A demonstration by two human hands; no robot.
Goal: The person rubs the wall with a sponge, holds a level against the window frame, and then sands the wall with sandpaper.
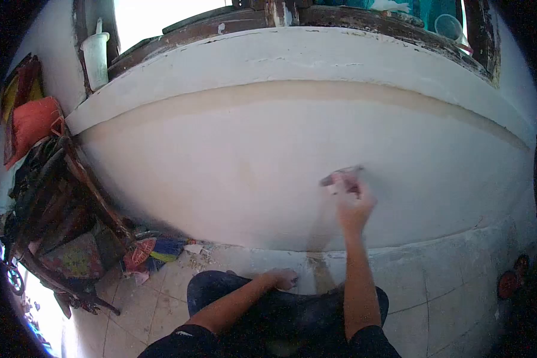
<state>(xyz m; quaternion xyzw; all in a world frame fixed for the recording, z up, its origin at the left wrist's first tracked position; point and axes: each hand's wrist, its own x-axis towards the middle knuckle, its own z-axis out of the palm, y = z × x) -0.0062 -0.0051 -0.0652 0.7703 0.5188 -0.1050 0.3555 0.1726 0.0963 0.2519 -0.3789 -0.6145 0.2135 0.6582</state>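
Note:
Against the white wall [250, 149], right of the middle, my right hand [353, 191] is wrapped round a flat, dark-edged tool [342, 174]. Motion blurs the hand and the tool, so the tool's exact kind cannot be made out. My left hand [283, 278] rests near my knees, low in the view, with its fingers curled. Whether anything lies inside those fingers is too small to tell.
Above the wall runs a ledge under a worn wooden window frame [364, 22], with a white container [95, 56] at its left end. A wooden chair [92, 179] with piled cloths stands left. Colourful items [164, 247] lie on the tiled floor [155, 310].

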